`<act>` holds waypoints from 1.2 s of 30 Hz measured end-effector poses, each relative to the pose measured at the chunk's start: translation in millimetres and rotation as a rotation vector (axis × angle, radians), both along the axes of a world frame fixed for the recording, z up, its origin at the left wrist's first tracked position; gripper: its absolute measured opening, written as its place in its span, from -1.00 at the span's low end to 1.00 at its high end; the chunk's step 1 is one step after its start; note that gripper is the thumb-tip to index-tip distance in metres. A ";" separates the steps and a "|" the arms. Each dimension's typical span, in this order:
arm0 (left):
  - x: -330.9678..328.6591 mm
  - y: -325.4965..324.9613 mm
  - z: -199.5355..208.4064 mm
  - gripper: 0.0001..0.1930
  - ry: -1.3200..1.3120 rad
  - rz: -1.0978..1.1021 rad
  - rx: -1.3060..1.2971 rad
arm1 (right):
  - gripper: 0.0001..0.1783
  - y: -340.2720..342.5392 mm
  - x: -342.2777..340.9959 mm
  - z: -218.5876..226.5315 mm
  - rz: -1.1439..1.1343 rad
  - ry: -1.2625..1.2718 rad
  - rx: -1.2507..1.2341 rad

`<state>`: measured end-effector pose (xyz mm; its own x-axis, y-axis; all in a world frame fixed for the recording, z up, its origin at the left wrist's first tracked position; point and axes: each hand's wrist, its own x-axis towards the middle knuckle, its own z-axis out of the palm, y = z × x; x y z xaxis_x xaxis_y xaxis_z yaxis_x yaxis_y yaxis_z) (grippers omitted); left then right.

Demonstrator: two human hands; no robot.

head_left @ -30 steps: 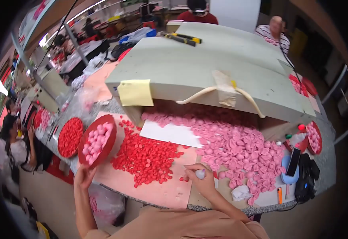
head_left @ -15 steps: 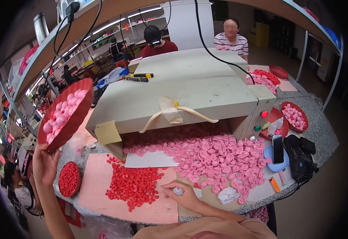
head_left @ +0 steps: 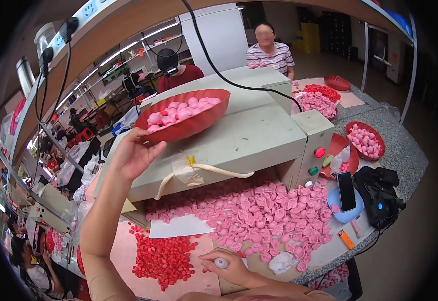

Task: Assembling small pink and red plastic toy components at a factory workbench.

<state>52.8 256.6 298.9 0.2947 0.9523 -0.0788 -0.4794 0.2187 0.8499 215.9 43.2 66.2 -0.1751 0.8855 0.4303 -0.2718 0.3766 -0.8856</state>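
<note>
With my left hand [head_left: 137,154] I grip the near left rim of a red scalloped bowl [head_left: 199,129]. It holds pink round pieces [head_left: 181,112] mixed with a few small red ones, and sits at the top of a pale grey machine housing [head_left: 249,130]; whether it touches the surface I cannot tell. My right hand [head_left: 236,270] is closed around a small whitish bottle [head_left: 221,263], its tip pointing up. That hand is low over the table, between a spread of small red pieces [head_left: 163,261] and a large heap of pink, petal-like pieces [head_left: 269,215].
Under the housing's opening lies a white sheet [head_left: 178,227]. At right are a phone [head_left: 347,193] on a blue holder, an orange lighter [head_left: 346,239], a black bag [head_left: 377,195] and another red bowl [head_left: 381,145] of pink pieces. A cable [head_left: 229,80] hangs overhead. A person [head_left: 271,52] sits opposite.
My left hand has carried the red bowl from the far left, where it was tilted, rightward to the housing's top, where it is more level. My right hand keeps the bottle.
</note>
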 end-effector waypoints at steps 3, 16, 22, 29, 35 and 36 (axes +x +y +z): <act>18.7 24.3 -10.0 -0.73 0.046 -0.039 -0.005 | -0.76 3.6 2.2 -0.9 -0.022 0.004 -0.023; 32.4 47.7 -8.0 -0.78 0.258 -0.136 -0.069 | -0.80 14.5 -0.6 -15.5 -0.072 -0.030 0.008; 29.8 44.3 -7.4 -0.78 0.176 -0.104 -0.077 | -0.76 11.7 0.6 -16.9 0.014 -0.042 -0.132; -33.8 -30.1 5.1 -0.70 -0.019 0.009 0.023 | -0.80 9.4 1.8 -10.6 -0.063 -0.015 -0.083; -165.6 -182.8 -16.0 -0.68 -0.053 0.255 0.337 | -0.82 2.6 1.0 -3.9 0.032 -0.060 -0.033; -158.8 -200.5 -12.4 -0.70 -0.035 0.250 0.266 | -0.82 11.9 -3.8 -9.2 0.033 -0.072 -0.061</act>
